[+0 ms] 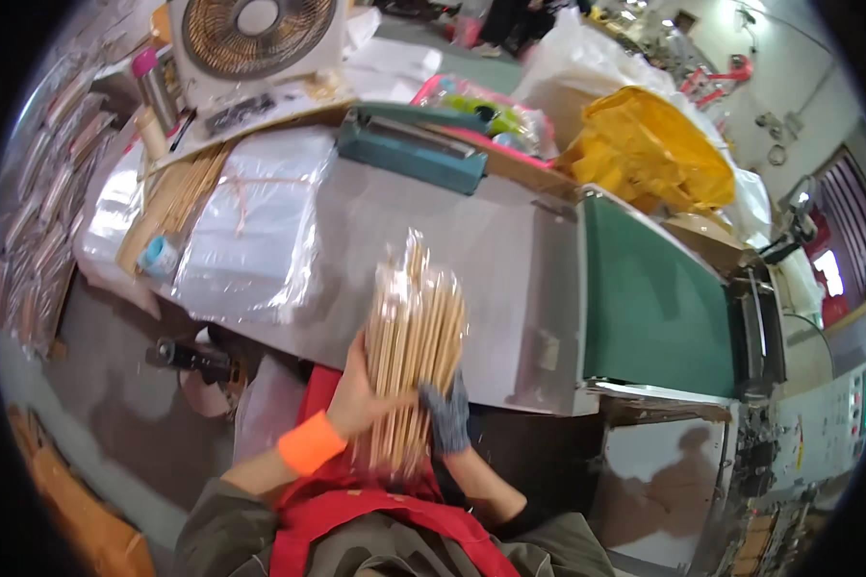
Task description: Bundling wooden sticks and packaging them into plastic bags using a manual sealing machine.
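Observation:
A bundle of thin wooden sticks (414,337) in a clear plastic bag is held upright in front of my body, over the near edge of the grey worktable. My left hand (364,389), bare with an orange band at the wrist, closes round its left side with the thumb across the front. On the right side my right hand (445,415), in a grey glove, grips the same bag; part of its fingers is hidden behind it. Left of the bundle lies a stack of flat clear plastic bags (255,226).
A teal bag sealer (412,154) stands at the table's back edge. To the right is a green conveyor belt (649,298). Loose sticks (178,207) and a blue tape roll (160,256) lie at the left. Behind are a fan (258,34) and a yellow sack (654,149).

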Motion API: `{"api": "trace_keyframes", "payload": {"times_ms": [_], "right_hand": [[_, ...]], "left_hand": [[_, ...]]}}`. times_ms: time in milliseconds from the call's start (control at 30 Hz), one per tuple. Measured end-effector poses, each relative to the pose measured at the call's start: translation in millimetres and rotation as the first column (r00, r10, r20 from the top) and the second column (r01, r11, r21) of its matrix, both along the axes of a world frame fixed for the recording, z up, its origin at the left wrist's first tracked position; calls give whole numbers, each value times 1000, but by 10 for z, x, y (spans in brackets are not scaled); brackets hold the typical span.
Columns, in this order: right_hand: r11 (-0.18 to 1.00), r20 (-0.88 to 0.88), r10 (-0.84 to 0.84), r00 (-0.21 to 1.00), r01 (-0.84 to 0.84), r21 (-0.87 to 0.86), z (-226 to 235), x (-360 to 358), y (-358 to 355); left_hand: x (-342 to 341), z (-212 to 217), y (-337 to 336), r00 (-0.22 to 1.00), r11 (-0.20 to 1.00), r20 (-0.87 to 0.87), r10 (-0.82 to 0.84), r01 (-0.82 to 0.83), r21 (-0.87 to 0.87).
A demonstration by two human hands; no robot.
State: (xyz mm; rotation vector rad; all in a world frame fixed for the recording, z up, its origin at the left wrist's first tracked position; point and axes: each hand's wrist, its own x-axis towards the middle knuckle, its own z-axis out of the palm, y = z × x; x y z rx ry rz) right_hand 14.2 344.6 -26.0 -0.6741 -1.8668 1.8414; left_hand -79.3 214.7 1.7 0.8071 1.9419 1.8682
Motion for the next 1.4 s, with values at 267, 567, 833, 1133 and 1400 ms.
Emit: {"api": "trace_keyframes", "payload": {"times_ms": [267, 567, 833, 1133, 1400], "right_hand": [[873, -69, 353, 933, -355, -335, 110, 389, 24], [612, 111, 765, 634, -770, 178, 488, -509, 129], [664, -10, 722, 692, -697, -272, 291, -556, 103], [617, 4, 787, 617, -787, 9, 268, -570, 190], [592, -73, 806, 588, -805, 42, 159, -513, 239]], "left_hand": [[183, -170, -627, 924, 989, 354, -143, 149, 10], [65, 27, -317, 836, 907, 353, -421, 378, 185], [-110, 226, -540, 938, 808, -49, -342, 267, -525], [-2752, 325, -1538, 775, 742, -557, -300, -178, -647], [-1555, 29, -489, 925, 869, -232, -300, 164, -467]]}}
